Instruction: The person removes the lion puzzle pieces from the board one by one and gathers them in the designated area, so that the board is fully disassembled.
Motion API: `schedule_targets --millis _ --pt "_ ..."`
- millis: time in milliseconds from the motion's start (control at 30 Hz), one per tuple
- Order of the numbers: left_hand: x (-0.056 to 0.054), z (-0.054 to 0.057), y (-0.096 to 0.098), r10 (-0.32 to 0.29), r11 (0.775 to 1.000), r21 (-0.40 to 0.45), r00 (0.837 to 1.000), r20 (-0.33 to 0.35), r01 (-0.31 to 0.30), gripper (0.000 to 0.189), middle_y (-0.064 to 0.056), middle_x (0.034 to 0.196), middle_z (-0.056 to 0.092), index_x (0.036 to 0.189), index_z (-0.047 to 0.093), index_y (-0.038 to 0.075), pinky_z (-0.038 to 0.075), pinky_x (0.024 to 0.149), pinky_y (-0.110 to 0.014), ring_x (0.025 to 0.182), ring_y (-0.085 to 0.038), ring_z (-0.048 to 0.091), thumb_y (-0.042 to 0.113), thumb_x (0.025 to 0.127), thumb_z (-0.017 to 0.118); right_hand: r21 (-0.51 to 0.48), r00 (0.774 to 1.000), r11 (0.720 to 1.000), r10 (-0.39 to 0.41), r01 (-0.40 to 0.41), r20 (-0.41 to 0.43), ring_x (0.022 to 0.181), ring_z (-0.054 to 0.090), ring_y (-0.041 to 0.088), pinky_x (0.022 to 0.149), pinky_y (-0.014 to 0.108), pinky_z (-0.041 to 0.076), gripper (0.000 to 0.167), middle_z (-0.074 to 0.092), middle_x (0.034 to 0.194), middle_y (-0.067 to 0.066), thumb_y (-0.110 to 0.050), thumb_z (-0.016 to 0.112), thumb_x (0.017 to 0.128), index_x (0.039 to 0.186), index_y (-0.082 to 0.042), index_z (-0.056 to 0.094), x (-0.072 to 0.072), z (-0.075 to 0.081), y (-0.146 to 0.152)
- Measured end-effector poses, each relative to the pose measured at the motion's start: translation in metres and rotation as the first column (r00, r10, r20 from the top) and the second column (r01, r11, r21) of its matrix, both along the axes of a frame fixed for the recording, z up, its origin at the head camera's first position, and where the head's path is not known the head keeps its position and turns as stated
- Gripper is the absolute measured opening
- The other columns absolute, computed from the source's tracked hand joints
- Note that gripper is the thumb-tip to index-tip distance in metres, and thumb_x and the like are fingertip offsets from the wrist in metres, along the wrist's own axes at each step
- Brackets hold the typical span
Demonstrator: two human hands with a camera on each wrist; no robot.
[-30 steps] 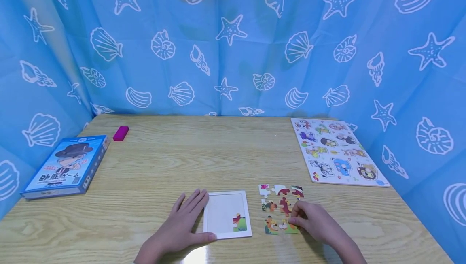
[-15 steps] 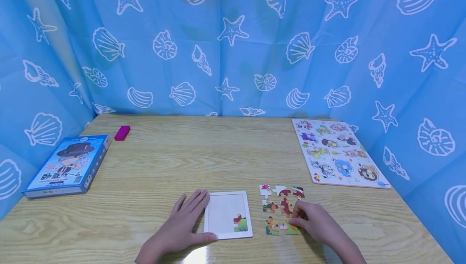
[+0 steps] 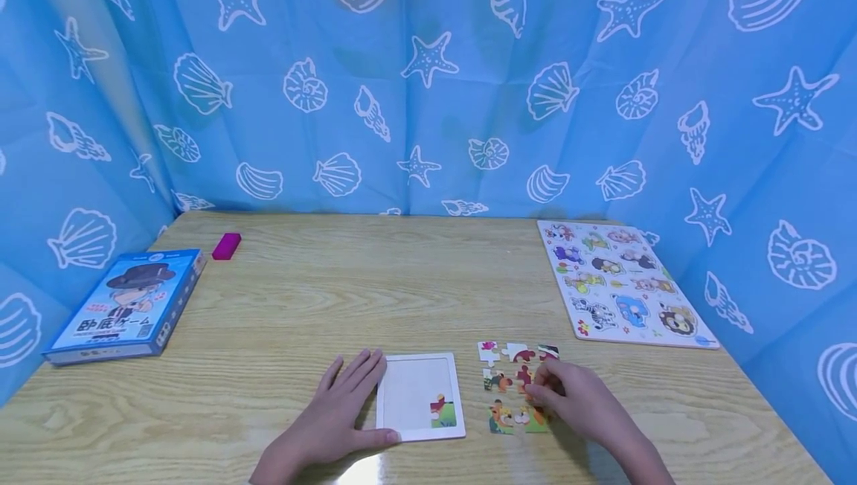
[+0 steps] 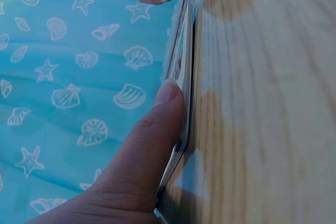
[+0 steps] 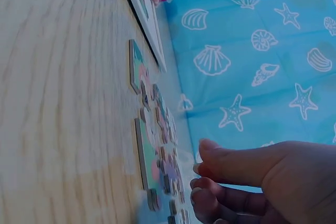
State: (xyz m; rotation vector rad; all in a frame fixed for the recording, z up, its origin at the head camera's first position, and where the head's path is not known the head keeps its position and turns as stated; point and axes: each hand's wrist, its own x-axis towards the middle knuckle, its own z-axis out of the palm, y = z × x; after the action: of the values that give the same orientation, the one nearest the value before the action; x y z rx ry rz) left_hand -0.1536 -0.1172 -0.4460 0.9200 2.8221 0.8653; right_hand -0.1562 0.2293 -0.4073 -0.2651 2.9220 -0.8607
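Note:
My left hand (image 3: 338, 412) lies beside a small white puzzle tray (image 3: 407, 435), its straight fingers at the far left corner and the thumb on the near left corner. One jigsaw piece (image 3: 445, 414), green and red, sits in the tray's lower right corner. To the right, several jigsaw pieces (image 3: 498, 381) with animal pictures lie loosely in rows. Over their right side hovers my right hand (image 3: 581, 402), fingers bent. In the right wrist view the thumb (image 5: 236, 163) and fingers sit just above the pieces, and no piece shows between them. The hand hides some pieces.
An animal peg puzzle board (image 3: 619, 284) lies at the back right. A blue game box (image 3: 127, 303) lies at the left, with a magenta block (image 3: 227, 246) behind it. A blue shell-patterned curtain (image 3: 402, 98) hangs behind the wooden table (image 3: 348, 284).
My right hand has shifted slightly away from me, from the near right piece toward the middle row. The left hand stays by the tray. The head view has tilted a little.

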Motion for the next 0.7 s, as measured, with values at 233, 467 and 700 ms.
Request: schedule_targets --millis 233,467,700 --pt "0.0 0.0 0.0 -0.001 1.0 0.002 1.0 0.003 0.001 0.098 -0.018 0.153 0.022 0.147 0.027 -0.003 0.0 0.109 -0.057 0.141 -0.032 0.013 0.065 0.082 0.057 -0.025 1.0 1.0 -0.011 0.011 -0.02 0.061 0.046 0.011 0.055 0.025 0.04 0.012 0.052 0.067 -0.007 -0.018 0.068 0.088 0.079 -0.015 0.061 -0.002 0.0 -0.009" --pt "0.0 0.0 0.0 -0.001 1.0 0.005 1.0 0.001 0.001 0.098 -0.018 0.153 0.022 0.147 0.027 -0.003 0.001 0.109 -0.057 0.141 -0.033 0.014 0.064 0.082 0.058 -0.039 0.992 0.994 0.096 -0.099 -0.08 0.062 0.045 0.006 0.056 0.023 0.041 0.012 0.052 0.069 -0.011 -0.02 0.068 0.088 0.079 -0.016 0.061 -0.004 -0.004 -0.022" --pt "0.0 -0.002 -0.001 0.002 1.0 0.006 1.0 -0.008 -0.002 0.098 -0.017 0.153 0.023 0.147 0.027 -0.002 0.001 0.109 -0.057 0.141 -0.033 0.013 0.065 0.082 0.057 -0.071 0.983 0.981 0.181 -0.183 -0.024 0.059 0.045 0.007 0.051 0.024 0.04 0.008 0.05 0.066 -0.01 -0.019 0.066 0.09 0.084 -0.016 0.061 -0.006 -0.003 -0.046"
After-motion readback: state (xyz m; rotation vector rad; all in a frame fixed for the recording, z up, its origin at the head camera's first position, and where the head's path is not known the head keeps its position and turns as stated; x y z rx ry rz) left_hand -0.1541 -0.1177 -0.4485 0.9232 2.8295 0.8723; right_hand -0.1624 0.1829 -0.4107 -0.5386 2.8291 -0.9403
